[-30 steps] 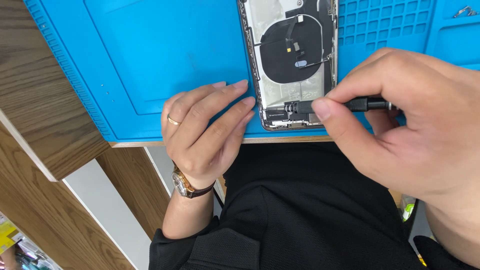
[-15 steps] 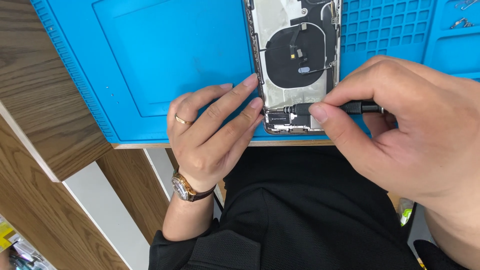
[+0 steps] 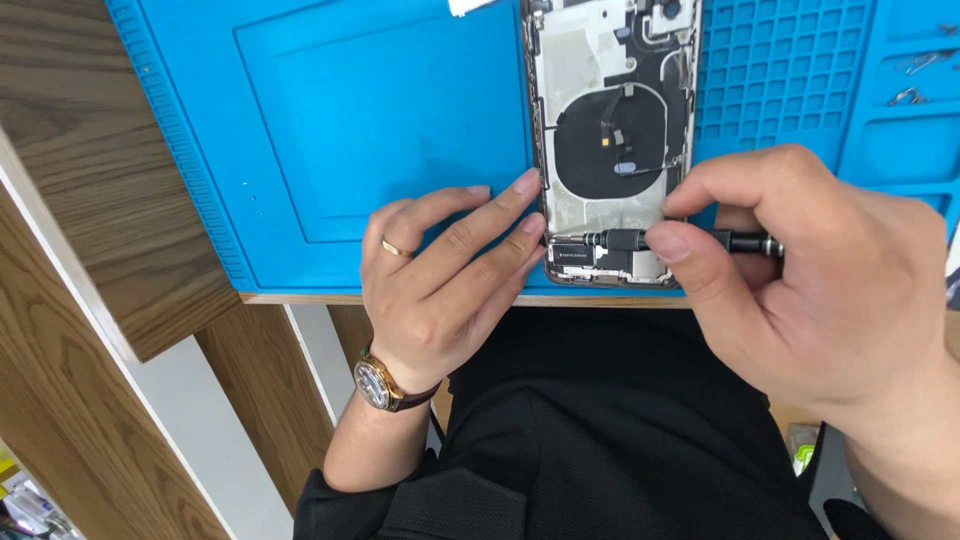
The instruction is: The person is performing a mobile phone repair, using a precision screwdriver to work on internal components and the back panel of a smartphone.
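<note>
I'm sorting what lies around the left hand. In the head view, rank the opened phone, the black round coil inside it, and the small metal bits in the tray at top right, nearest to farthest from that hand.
1. Opened phone: left hand fingertips touch its left edge.
2. Black round coil: mid-phone, up and right.
3. Small metal bits: far top right tray.

Count of items on bench

We log one opened phone [image 3: 610, 140], one screwdriver [image 3: 690, 241], one blue mat [image 3: 380, 130], two hands, one ring [image 3: 396, 249], one wristwatch [image 3: 378, 384].
</note>
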